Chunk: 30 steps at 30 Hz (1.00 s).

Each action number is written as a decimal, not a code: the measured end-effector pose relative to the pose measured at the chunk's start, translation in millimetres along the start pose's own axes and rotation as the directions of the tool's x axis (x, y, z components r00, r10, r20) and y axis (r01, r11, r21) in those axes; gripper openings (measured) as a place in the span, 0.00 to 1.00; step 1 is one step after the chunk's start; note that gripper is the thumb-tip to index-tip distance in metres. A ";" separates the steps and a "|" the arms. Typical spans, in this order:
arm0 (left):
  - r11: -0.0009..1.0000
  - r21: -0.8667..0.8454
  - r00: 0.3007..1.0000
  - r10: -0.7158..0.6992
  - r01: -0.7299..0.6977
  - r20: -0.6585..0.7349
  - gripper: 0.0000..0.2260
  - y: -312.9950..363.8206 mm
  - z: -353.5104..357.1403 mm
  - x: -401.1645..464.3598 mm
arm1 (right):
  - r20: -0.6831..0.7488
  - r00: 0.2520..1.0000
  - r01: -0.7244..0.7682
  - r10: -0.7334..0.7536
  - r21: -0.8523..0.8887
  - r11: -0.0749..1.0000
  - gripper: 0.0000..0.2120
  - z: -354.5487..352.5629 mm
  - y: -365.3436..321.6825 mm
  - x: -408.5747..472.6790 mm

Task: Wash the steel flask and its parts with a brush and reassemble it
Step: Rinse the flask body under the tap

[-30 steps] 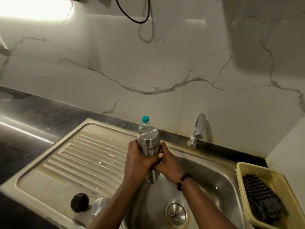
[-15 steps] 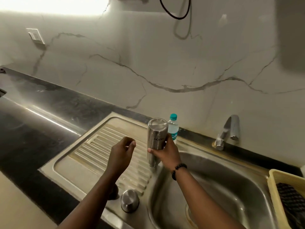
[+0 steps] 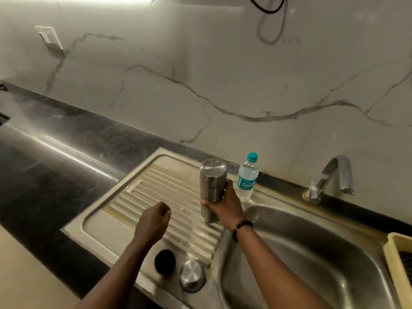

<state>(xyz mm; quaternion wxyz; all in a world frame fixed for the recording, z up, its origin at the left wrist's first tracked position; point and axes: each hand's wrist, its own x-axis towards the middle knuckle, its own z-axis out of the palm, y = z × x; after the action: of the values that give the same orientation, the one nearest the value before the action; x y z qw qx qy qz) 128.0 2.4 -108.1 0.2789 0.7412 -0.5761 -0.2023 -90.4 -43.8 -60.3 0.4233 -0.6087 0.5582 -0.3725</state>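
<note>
- Right hand [image 3: 225, 208]: fingers and thumb wrapped round the lower body of the steel flask [image 3: 211, 188], at frame centre.
- Flask upside down, long axis near upright, flat base topmost, mouth down at the ribbed drainboard [image 3: 156, 192] by the sink [image 3: 312, 253] rim.
- Left hand [image 3: 153, 221]: loosely curled, holding nothing, hovering over the drainboard left of the flask.
- Both forearms reaching up from the lower edge.
- Black stopper [image 3: 165, 262] and steel cap [image 3: 192, 275] side by side, lower centre.
- Plastic water bottle [image 3: 247, 177] just behind the flask.

Brushed steel flask [image 3: 211, 186], satin sheen; matching steel cap [image 3: 192, 275] beside a matt black stopper [image 3: 165, 262] on the ribbed steel drainboard [image 3: 142, 197]. Clear plastic bottle [image 3: 246, 179]; glossy dark stone surface [image 3: 55, 170].
</note>
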 end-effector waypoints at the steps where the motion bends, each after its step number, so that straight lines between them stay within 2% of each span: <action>1: 1.000 0.006 1.000 -0.010 0.010 0.004 0.03 -4.8 -0.3 0.8 | 0.001 1.000 -0.005 0.005 0.010 1.000 0.34 1.3 1.7 -0.3; 11: 1.000 0.010 1.000 -0.017 0.017 0.011 0.04 -25.1 -2.0 -0.2 | 0.073 0.996 -0.052 0.052 0.010 0.999 0.41 1.1 4.8 -3.6; 16: 1.000 -0.016 0.999 0.015 -0.015 -0.033 0.03 -16.2 -1.8 -2.4 | 0.127 0.990 -0.068 0.069 -0.015 0.998 0.44 -8.8 5.6 -8.5; 21: 0.996 -0.045 0.996 0.069 -0.072 -0.062 0.04 1.8 -1.7 -8.3 | 0.175 0.973 -0.141 0.148 -0.050 0.989 0.54 -15.5 13.2 -17.2; 23: 0.994 -0.057 0.994 0.093 -0.096 -0.052 0.04 8.3 -2.2 -12.2 | 0.252 0.948 -0.228 0.195 0.113 0.967 0.51 -24.0 17.6 -24.7; 25: 0.990 -0.069 0.992 0.122 -0.124 -0.024 0.04 15.1 -3.0 -17.3 | 0.257 0.928 -0.335 0.269 0.263 0.905 0.43 -28.5 28.6 -35.4; 26: 0.988 -0.080 0.992 0.129 -0.129 -0.007 0.04 19.2 -3.9 -20.5 | 0.211 0.929 -0.350 0.303 0.236 0.907 0.38 -28.2 36.4 -41.2; 28: 0.985 -0.101 0.989 0.144 -0.139 0.036 0.05 28.7 -5.9 -27.4 | 0.036 0.949 -0.311 0.313 -0.053 0.949 0.31 -26.1 62.1 -52.2; 29: 0.983 -0.101 0.985 0.161 -0.155 0.057 0.05 34.1 -7.4 -30.8 | -0.025 0.959 -0.284 0.283 -0.137 0.949 0.29 -25.4 71.8 -59.0; 30: 0.979 -0.098 0.979 0.187 -0.178 0.087 0.07 39.2 -9.4 -34.4 | -0.047 0.958 -0.288 0.284 -0.138 0.948 0.28 -25.3 78.5 -66.7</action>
<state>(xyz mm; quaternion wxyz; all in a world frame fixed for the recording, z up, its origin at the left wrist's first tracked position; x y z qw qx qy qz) 96.1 30.3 -76.3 0.3012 0.6615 -0.6448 -0.2367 -149.1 18.6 -123.0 0.4206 -0.5452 0.6715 -0.2739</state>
